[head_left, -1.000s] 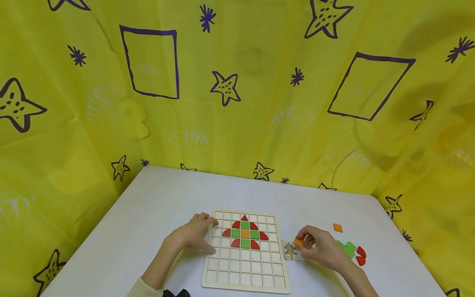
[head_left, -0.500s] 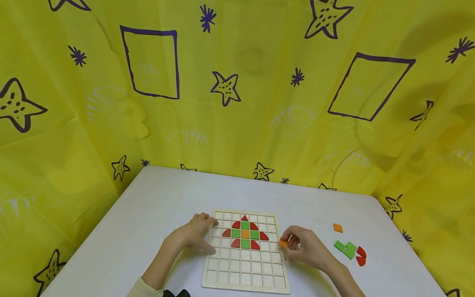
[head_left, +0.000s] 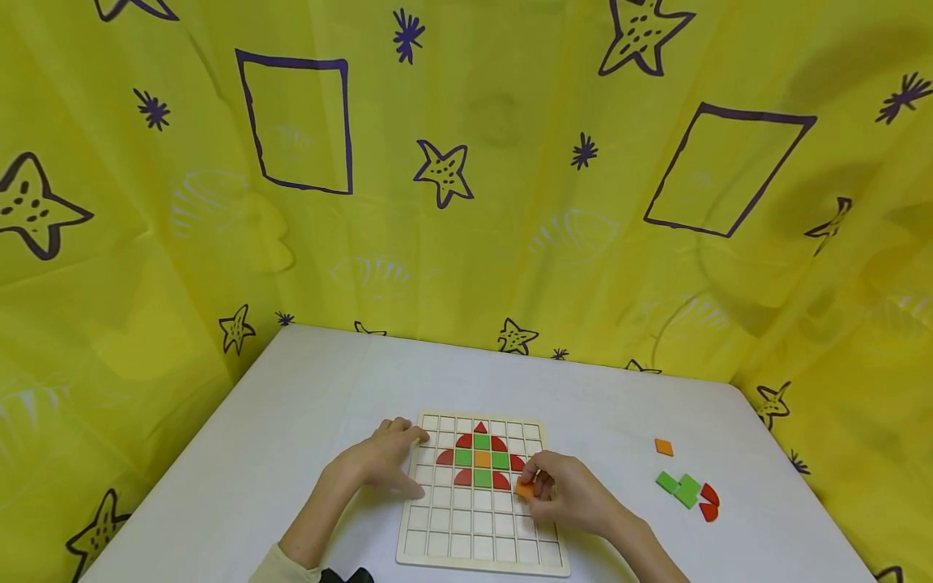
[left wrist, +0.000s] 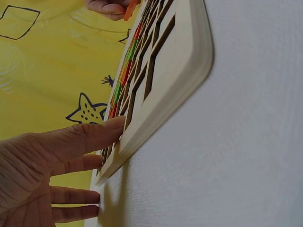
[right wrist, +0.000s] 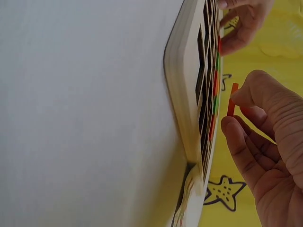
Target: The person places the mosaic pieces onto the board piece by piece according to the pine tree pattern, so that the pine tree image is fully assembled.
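Note:
A wooden grid board (head_left: 446,523) lies on the white table, bearing a pattern of red, green and orange tiles in its upper half. My right hand (head_left: 576,495) pinches an orange square tile (head_left: 524,490) between thumb and fingertips, over the board's right side. In the right wrist view that orange tile (right wrist: 233,100) is seen edge-on, held above the board surface. My left hand (head_left: 382,459) is at the board's left side with fingers spread. Its thumb (left wrist: 102,135) rests on the board's rim in the left wrist view.
Loose tiles lie to the right: an orange square (head_left: 664,447), several green pieces (head_left: 686,491) and red rounded pieces (head_left: 709,512). A small pattern card (right wrist: 183,208) sits against the board's right edge, hidden by my right hand in the head view. A yellow curtain (head_left: 466,267) hangs behind the table.
My right hand has carried the orange tile leftward, from above the pattern card to over the board. The left hand and board have stayed put.

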{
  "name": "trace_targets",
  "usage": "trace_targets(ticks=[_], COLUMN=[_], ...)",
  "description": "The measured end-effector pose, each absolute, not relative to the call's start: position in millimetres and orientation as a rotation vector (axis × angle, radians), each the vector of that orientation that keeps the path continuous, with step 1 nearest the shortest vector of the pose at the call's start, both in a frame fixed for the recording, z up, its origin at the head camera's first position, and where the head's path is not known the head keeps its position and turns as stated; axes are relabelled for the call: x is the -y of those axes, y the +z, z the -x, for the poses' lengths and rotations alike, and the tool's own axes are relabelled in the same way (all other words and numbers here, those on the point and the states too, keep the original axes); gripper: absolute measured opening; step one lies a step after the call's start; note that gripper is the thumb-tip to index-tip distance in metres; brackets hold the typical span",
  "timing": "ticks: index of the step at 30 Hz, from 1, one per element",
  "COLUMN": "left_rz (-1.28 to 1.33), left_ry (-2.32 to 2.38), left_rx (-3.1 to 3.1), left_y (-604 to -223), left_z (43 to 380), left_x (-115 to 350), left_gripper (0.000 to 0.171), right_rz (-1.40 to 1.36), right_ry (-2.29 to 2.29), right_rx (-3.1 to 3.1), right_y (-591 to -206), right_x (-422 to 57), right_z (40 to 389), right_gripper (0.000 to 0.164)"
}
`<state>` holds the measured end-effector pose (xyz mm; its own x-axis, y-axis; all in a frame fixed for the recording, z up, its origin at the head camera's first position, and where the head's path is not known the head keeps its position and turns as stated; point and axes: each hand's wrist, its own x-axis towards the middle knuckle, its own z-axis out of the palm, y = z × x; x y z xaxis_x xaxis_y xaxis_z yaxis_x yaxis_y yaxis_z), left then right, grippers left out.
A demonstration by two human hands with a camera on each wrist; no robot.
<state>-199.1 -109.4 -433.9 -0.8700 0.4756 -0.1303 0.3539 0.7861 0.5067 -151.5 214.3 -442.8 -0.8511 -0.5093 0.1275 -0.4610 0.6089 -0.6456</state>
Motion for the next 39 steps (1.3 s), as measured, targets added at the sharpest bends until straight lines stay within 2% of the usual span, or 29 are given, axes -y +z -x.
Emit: trace_targets(ticks=[22, 39], left_rz=[-0.659, -0.664], left_ry=[0.700, 0.689], left_rx=[-2.725, -2.726], left_y=[-436, -436], left_z=[202, 200], left_x=[109, 109], left_gripper=[0.073, 0.072], right_rz=[1.019, 1.096], right_ry=[-0.816, -0.794], right_rx=[-2.713, -2.764], right_y=[-441, -442], right_x=[-165, -165], right_z=[156, 152], right_gripper=[0.020, 0.010])
